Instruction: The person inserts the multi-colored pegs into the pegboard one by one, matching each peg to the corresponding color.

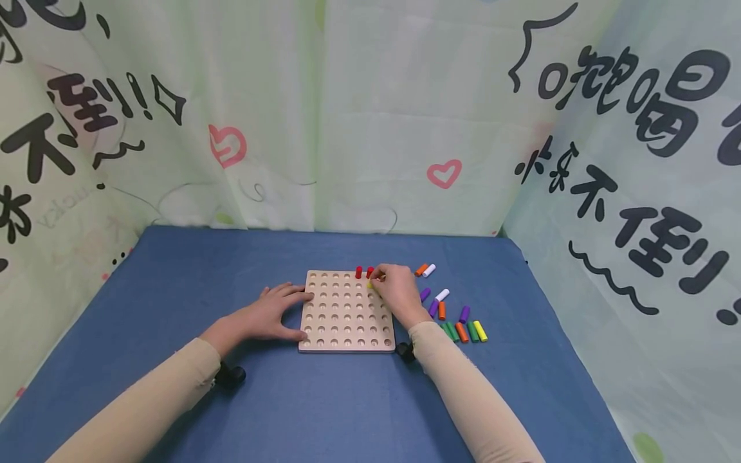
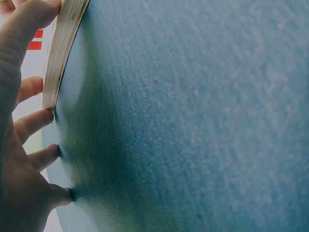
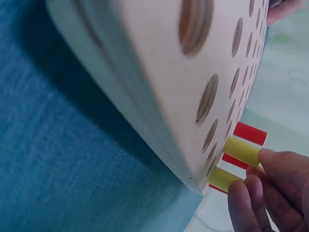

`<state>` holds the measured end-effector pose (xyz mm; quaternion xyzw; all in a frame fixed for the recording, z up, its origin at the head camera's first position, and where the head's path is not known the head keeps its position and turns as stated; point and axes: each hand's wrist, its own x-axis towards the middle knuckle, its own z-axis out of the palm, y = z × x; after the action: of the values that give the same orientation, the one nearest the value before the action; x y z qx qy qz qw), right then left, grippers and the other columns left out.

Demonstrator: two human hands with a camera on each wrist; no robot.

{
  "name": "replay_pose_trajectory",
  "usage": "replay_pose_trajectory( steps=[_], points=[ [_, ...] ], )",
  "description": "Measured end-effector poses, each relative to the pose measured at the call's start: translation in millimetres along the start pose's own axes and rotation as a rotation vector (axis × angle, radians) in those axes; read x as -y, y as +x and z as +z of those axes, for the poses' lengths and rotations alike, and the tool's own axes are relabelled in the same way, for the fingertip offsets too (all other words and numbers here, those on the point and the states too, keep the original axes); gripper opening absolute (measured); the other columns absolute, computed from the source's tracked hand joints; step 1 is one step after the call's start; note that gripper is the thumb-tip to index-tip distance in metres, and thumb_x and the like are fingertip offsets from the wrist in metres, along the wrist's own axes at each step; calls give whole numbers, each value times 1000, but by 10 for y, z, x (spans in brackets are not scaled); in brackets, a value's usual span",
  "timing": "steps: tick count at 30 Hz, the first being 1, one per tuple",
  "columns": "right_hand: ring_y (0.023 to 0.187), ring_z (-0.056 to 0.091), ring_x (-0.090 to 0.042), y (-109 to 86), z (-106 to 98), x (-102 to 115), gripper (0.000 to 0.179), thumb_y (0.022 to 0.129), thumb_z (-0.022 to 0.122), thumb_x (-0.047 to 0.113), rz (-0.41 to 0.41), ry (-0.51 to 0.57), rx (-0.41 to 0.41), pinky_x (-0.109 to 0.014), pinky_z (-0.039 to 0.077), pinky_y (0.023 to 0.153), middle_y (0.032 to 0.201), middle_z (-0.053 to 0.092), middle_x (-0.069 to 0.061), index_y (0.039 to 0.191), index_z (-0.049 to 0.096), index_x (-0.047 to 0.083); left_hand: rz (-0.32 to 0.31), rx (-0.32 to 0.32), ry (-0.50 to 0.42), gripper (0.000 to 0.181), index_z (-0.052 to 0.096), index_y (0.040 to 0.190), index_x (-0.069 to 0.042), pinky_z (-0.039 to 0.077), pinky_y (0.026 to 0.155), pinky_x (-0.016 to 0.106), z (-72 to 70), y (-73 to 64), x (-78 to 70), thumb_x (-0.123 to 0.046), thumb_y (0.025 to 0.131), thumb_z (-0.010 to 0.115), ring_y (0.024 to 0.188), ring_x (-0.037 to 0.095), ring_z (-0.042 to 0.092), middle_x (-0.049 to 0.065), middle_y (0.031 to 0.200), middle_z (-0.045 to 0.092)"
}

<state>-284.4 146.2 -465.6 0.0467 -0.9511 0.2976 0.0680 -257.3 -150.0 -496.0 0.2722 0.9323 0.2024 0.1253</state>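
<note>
A pale wooden board (image 1: 341, 329) with rows of round holes lies on the blue table. My left hand (image 1: 266, 314) is spread beside its left edge. In the left wrist view the thumb and nearby fingertips touch the board's side (image 2: 60, 58), and the other fingertips rest on the cloth. Over the far right part of the board, my right hand (image 1: 399, 292) pinches a yellow peg (image 3: 242, 151) that stands at a hole. A second yellow peg (image 3: 224, 179) is close to its curled fingers. Red pegs (image 3: 250, 133) stand in the row behind.
Right of the board lie loose pegs: purple (image 1: 465, 314), orange (image 1: 461, 332), green (image 1: 473, 332), yellow (image 1: 481, 331) and white (image 1: 442, 295). Farther back are an orange peg (image 1: 422, 269) and a white peg (image 1: 429, 271). Printed curtains (image 1: 376, 128) surround the table's back and sides.
</note>
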Motion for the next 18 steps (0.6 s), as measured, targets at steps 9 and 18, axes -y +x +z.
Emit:
replay_pose_trajectory(
  steps=[9, 18],
  points=[
    [90, 65, -22, -23, -24, 7, 6, 98, 72, 13, 49, 43, 15, -34, 60, 78, 102, 75, -6, 100, 78, 11, 8, -21, 7, 91, 46, 157, -19, 14, 114, 81, 12, -6, 17, -63, 84, 77, 154, 48, 26, 18, 164, 37],
    [87, 68, -21, -66, -120, -71, 7, 97, 73, 15, 9, 20, -13, -35, 59, 73, 101, 76, -6, 100, 78, 12, 6, -19, 6, 91, 46, 157, -19, 14, 114, 81, 6, -19, 4, -64, 84, 77, 153, 48, 26, 19, 164, 38]
  ],
)
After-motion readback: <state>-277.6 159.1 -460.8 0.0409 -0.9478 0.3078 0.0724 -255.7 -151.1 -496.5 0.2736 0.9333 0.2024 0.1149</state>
